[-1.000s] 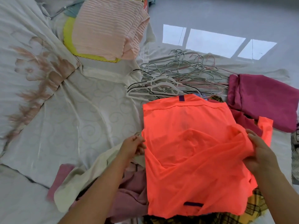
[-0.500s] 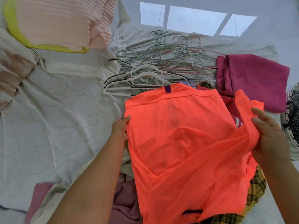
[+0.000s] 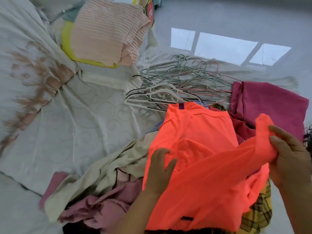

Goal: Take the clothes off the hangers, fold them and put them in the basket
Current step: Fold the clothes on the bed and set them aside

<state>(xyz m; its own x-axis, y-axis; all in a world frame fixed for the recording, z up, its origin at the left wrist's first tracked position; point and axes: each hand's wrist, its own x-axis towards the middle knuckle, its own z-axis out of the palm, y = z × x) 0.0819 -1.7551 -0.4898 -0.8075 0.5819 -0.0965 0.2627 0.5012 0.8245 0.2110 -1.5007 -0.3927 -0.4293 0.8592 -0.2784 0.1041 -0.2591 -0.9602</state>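
Head view looks down on a pale bedspread (image 3: 76, 129) that runs away beyond and to the left of both hands. Directly under the hands lies the orange shirt (image 3: 199, 135), off its hanger and part folded. It rests not on flat sheet but on a heap of loose clothes (image 3: 104, 179) that bulges out below and to the left of the left hand. That soft, uneven bed is the main risk: any crease pressed here will likely come out crooked, and the thin fabric may drag a garment beneath along with it. A magenta cloth (image 3: 270, 102) lies just beyond the right hand, near enough to be swept up in the fold. The hangers (image 3: 177, 85) are piled beyond the left hand, their hooks touching the shirt's collar edge, so a push forward could snag it. The left hand (image 3: 160, 169) lies flat with fingers spread, pressing the shirt's front. The right hand (image 3: 290, 157) has its fingers and thumb clamped on the bunched side of the shirt, lifted clear. If the flat hand eases off while the other pulls across, the whole shirt would probably slide rather than fold. A dark woven sliver (image 3: 308, 137) shows beside the right hand's fingertips; whether it is the basket I cannot tell.
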